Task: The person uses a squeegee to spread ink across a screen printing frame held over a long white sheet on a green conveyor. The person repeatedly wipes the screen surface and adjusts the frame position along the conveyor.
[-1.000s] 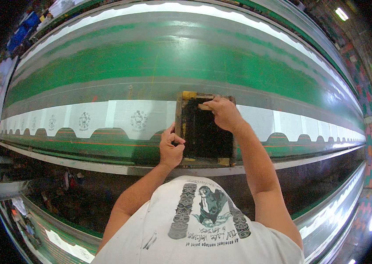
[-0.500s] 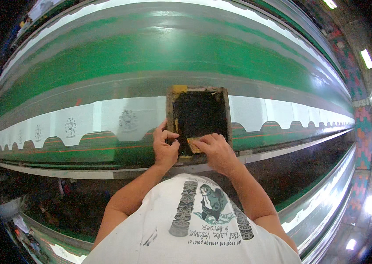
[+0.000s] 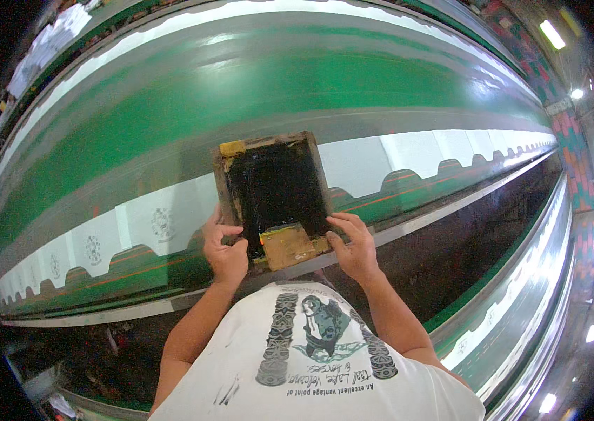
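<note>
While the two hands stand apart, the left hand (image 3: pixel 227 256) touches the left side of the wooden frame (image 3: pixel 320 172) and the right hand (image 3: pixel 357 251) its lower right side, though how firmly either is closed cannot be told. The frame lies between them over the green table (image 3: pixel 290 77), long axis running away from the body, far end leaning left. At its near end rests a tan block (image 3: pixel 288 247), neither hand clearly nearer.

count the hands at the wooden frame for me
2: the left hand is at the left side of the wooden frame, and the right hand is at its lower right corner. No others show there.
</note>
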Demonstrator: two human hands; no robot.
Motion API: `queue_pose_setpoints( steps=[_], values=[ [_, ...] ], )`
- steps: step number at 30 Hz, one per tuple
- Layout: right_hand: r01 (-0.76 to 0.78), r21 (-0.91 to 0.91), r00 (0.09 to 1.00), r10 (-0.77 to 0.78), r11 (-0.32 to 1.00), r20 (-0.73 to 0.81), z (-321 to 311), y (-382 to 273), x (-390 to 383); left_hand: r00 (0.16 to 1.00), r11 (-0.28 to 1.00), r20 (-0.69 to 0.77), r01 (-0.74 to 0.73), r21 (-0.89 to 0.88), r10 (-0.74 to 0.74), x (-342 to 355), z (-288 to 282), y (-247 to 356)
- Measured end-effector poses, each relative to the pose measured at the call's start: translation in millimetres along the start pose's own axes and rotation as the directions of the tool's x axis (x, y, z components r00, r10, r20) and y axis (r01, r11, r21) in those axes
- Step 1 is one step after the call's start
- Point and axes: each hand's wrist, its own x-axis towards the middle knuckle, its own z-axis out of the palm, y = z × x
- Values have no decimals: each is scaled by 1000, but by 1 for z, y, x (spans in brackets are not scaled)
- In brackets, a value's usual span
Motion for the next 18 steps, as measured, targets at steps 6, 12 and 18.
queue_pose_setpoints(
  steps=[6, 12, 18],
  values=[
    [-70, 121, 997, 73, 990, -15, -58, 76, -6, 972, 971, -24, -233, 55, 235, -4, 92, -5],
    [5, -34, 1000, -6, 999, -26, -127, 140, -7, 986, 986, -26, -166, -9, 166, -21, 196, -6],
    [215, -118, 976, -212, 969, 42, -168, 165, -5, 986, 986, -41, -157, 53, 159, -31, 247, -1]
  ],
)
